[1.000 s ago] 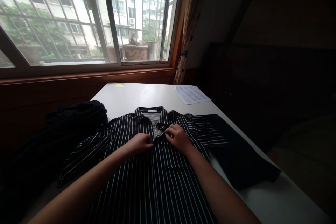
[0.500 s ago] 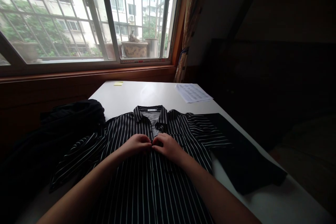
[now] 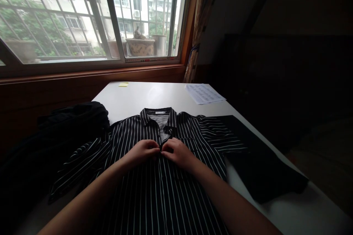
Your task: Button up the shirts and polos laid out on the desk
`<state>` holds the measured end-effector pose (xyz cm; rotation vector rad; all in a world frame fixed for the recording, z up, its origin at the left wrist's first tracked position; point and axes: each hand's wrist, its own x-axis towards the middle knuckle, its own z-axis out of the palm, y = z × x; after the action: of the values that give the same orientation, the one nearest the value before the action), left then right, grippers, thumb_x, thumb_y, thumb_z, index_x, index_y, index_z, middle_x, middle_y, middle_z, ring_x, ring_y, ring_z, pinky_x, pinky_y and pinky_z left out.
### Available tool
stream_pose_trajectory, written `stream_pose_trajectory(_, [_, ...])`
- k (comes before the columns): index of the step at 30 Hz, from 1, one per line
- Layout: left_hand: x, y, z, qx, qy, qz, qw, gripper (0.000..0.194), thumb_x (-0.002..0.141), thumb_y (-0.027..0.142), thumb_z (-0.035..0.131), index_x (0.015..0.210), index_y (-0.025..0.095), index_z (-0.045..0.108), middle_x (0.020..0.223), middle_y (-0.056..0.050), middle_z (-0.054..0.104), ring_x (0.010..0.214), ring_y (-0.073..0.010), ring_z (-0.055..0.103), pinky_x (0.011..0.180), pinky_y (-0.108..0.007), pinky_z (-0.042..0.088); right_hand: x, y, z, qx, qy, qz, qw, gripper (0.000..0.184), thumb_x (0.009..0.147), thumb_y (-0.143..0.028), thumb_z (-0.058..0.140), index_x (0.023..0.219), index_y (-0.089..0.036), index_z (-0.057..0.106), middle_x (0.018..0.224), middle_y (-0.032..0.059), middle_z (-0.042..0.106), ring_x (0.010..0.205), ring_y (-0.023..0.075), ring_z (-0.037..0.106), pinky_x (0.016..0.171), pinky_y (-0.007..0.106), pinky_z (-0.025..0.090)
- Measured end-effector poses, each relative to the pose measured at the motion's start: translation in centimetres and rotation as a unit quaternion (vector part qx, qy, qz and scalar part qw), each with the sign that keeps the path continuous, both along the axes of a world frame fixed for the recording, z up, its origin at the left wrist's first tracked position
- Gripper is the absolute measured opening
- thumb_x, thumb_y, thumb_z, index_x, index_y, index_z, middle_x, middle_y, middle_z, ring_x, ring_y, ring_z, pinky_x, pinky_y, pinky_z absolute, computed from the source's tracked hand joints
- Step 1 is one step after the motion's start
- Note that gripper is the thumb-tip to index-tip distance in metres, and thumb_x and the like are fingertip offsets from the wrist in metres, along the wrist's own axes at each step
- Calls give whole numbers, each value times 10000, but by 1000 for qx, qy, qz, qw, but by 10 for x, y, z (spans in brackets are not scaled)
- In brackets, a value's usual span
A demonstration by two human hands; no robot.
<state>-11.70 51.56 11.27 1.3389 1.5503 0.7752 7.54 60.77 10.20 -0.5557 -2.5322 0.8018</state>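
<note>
A black shirt with white stripes (image 3: 176, 180) lies spread face up on the white table, its collar (image 3: 171, 117) pointing away from me and its neck open. At the front placket, just below the open neck, my left hand (image 3: 145, 150) pinches the fabric edge. My right hand (image 3: 176, 153) pinches the same spot from the other side, fingertips nearly touching those of the left. Any button between the fingertips is too small and dark to make out. The short sleeves spread out to both sides.
A dark heap of cloth (image 3: 74, 119) sits at the left edge of the table (image 3: 154, 93). Flat dark cloth (image 3: 264, 169) lies under the right sleeve. Printed papers (image 3: 204, 93) and a yellow sticky note (image 3: 123, 84) rest at the far end, below a barred window.
Both hands keep their pinch on the placket, with only slight finger movement. The whole view has shifted a little.
</note>
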Motion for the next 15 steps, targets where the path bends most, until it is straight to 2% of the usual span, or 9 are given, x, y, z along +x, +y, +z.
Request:
stream_pose_trajectory(7, [-3,2,-6,-2,-21,4,1000,338,800,472,636,922,158,668,683,-7,663,603,-149,631,491,-202,395,1,3,0,-17,5,12,1000,40,852,-215,700,819,-214,676,824,1,685,820,172,590,802,322,444])
stream_pose_trajectory(15, [-2,0,0,-26,5,-14,1000,363,788,480,643,952,157,675,702,-14,664,586,-161,634,446,-201,406,2,3,0,-30,13,11,999,38,854,-214,696,821,-212,678,831,2,690,827,176,590,830,334,441])
